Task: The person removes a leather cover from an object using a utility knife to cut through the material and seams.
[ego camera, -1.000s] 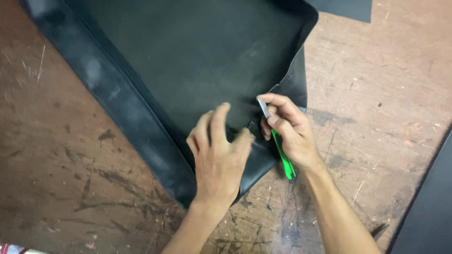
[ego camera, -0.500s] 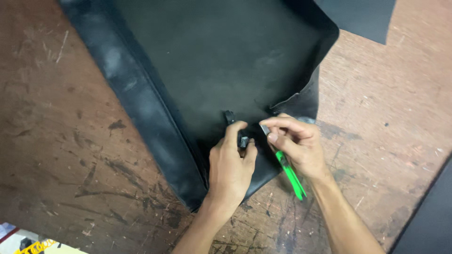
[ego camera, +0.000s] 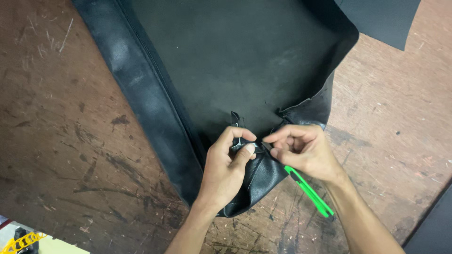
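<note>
Sheet lying across the table, both hands meeting at its lower edge

The leather sheet [ego camera: 226, 70] is filling the upper centre of the frame, lying on the workbench [ego camera: 61, 155]; the left hand [ego camera: 226, 169] is sitting lower centre, the right hand [ego camera: 303, 150] just right of it, the cutter [ego camera: 308, 192] trailing toward the lower right.

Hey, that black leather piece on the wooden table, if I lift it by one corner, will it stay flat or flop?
The black leather piece would probably flop: its corner already folds and creases where the left hand and right hand pinch it. It likely drapes with some weight, since its right edge curls up. The grainy surface looks easy to grip, not slippery.
</note>
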